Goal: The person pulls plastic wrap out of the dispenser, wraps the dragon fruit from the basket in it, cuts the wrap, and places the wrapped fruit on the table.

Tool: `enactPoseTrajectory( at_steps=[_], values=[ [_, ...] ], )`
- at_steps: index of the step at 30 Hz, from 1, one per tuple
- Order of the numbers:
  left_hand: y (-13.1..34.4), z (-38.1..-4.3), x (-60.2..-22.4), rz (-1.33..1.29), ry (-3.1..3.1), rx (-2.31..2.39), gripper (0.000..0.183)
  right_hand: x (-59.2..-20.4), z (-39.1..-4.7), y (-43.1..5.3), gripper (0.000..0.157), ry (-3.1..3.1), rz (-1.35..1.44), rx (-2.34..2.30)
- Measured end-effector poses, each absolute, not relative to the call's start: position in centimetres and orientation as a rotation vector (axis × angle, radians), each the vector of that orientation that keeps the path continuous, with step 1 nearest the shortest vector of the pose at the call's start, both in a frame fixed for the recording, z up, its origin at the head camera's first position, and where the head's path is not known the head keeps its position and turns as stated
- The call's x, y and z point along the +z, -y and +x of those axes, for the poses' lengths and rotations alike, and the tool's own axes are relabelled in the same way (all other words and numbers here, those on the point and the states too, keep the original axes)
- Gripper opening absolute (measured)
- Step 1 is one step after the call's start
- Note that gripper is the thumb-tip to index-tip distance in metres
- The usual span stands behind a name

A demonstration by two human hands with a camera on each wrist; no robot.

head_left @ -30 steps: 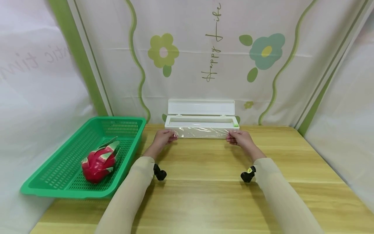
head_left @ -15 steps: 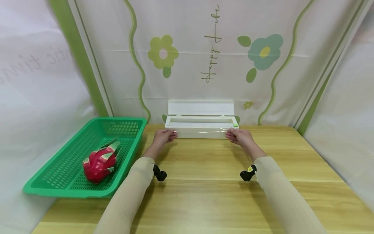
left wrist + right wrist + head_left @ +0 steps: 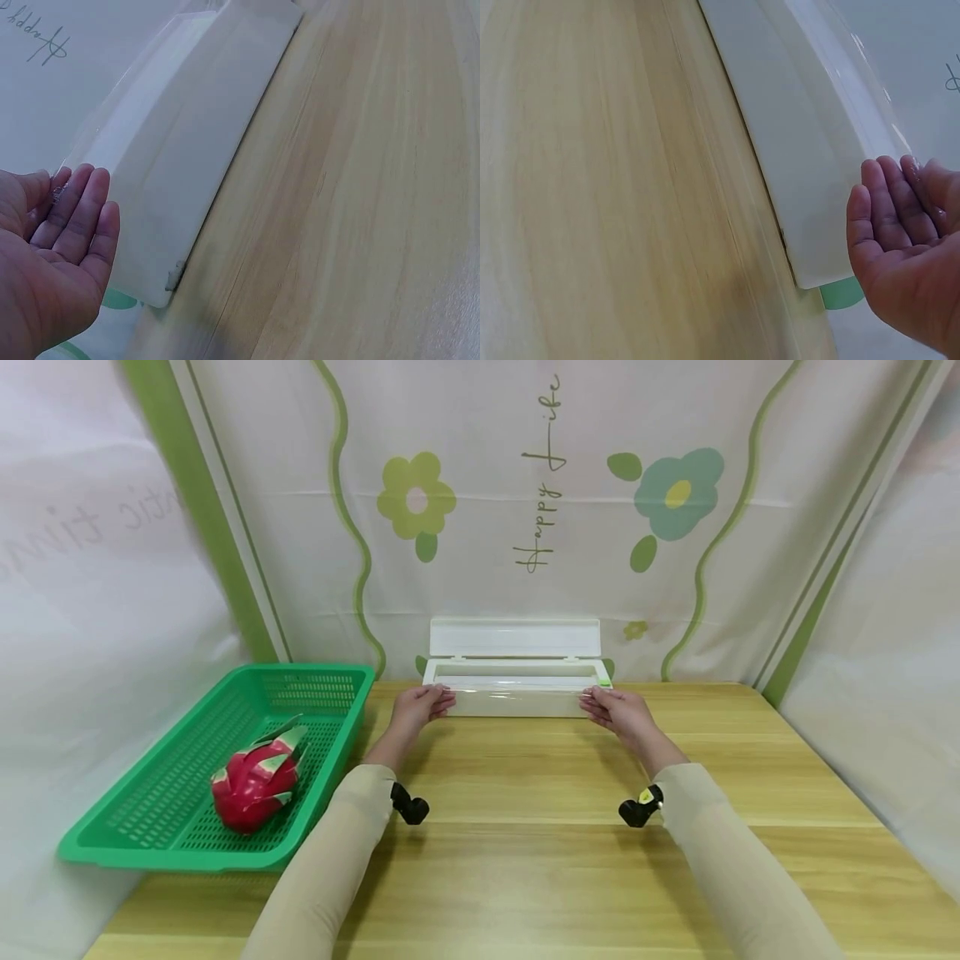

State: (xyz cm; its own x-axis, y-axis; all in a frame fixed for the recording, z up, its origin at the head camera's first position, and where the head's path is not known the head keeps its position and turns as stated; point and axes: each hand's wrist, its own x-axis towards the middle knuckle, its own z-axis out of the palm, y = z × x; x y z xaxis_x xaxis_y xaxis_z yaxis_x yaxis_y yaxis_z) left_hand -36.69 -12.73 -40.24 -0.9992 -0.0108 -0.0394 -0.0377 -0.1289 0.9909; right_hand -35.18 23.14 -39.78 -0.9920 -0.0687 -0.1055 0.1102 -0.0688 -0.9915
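Note:
A white cling film dispenser (image 3: 517, 703) stands at the far edge of the table, its lid (image 3: 515, 637) raised behind it. Clear cling film (image 3: 517, 686) stretches taut across its front between both hands. My left hand (image 3: 417, 708) pinches one corner of the film between thumb and forefinger; in the left wrist view the other fingers are loosely bent beside the dispenser. At the opposite end my right hand (image 3: 619, 710) pinches the other corner the same way. A small green piece (image 3: 604, 682) sits at the dispenser's right end.
To the left, a green plastic basket (image 3: 327, 802) holds a red dragon fruit (image 3: 253, 787) with green-tipped scales. The wooden table (image 3: 517, 868) reaches back to a printed curtain (image 3: 495, 527). More white fabric hangs at both sides.
The film, crinkled one second ago, is now smooth and pulled tight, and its edge has risen slightly. Both hands keep their grip and have barely moved.

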Motion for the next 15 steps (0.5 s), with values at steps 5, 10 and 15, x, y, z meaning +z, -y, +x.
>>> enactPoseTrajectory(
  at_steps=[5,10,15],
  values=[
    [12.65,-36.60,-40.18,-0.037,-2.083,2.381,0.030,-39.86,-35.08,-23.22,0.051,-2.083,0.018,-2.214],
    [12.53,-36.29,-39.90,-0.028,-2.115,2.414,0.027,-39.61,-34.93,-23.19,0.055,-2.097,0.001,-2.220],
    [12.43,-36.17,-39.63,0.021,-2.128,2.453,0.032,-39.15,-34.81,-23.21,0.054,-2.120,-0.006,-2.223]
  ],
)
